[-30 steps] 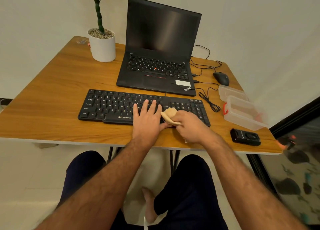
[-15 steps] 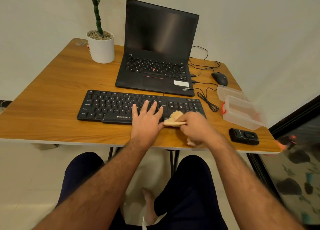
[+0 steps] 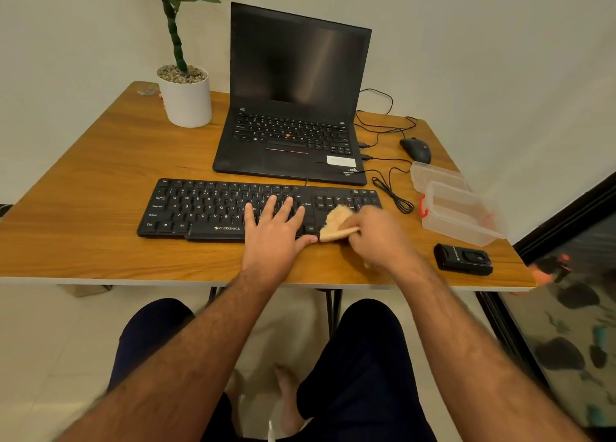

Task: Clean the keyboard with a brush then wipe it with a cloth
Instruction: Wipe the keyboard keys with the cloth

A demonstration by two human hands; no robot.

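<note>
Keyboard [image 3: 213, 208] sits near the worktop's front edge – left hand [image 3: 273, 231] flat on the keys, right hand [image 3: 376, 238] gripping the cloth [image 3: 336, 223] over its right end – I'd wipe lightly, along the rows

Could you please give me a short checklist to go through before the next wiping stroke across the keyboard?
1. Cloth in hand: ok, the right hand grips it, bunched.
2. Cloth on the keys: ok, it lies on the right part of the keyboard.
3. Keyboard steadied: ok, the left hand rests flat on the keys, fingers spread.
4. Room to the right: ok, the clear plastic box and coiled cable lie apart from the keyboard.
5. Left half wiped: cannot tell from this view.
6. Brush put away: cannot tell; no brush is clearly in view.
</note>
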